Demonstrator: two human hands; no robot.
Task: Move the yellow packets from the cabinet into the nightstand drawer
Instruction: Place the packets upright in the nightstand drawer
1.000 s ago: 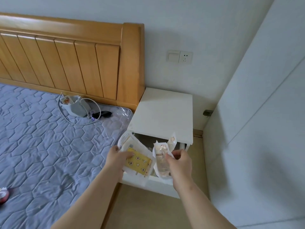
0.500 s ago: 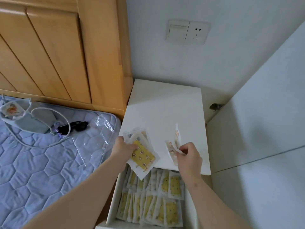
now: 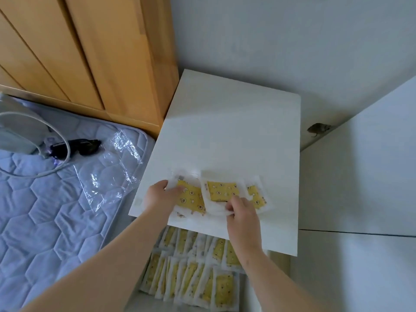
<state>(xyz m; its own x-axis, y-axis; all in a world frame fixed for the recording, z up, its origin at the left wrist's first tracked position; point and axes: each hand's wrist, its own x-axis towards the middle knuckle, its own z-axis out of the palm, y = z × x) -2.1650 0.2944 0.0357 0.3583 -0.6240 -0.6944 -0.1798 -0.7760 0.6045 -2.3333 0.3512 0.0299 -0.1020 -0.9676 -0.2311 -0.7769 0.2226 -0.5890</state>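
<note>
Several yellow packets in white wrappers lie spread on the white nightstand top [image 3: 229, 131], near its front edge. My left hand [image 3: 161, 195] presses and grips the left packets [image 3: 191, 197]. My right hand [image 3: 242, 212] pinches the lower edge of the middle packets [image 3: 221, 191]; another packet [image 3: 256, 197] shows to its right. Below the top, the open drawer [image 3: 265, 287] holds two rows of several yellow packets [image 3: 193, 275] standing on edge.
The wooden headboard [image 3: 101, 52] rises at the left behind the blue quilted mattress [image 3: 45, 210]. On the mattress lie black sunglasses [image 3: 78, 147], a white cable [image 3: 54, 167], a clear plastic bag [image 3: 112, 167] and a grey pouch. White cabinet panels [image 3: 360, 176] stand at the right.
The view has closed in on the nightstand. Both hands have brought the packets down flat onto the nightstand top and fanned them out; before, they held them in the air above the drawer.
</note>
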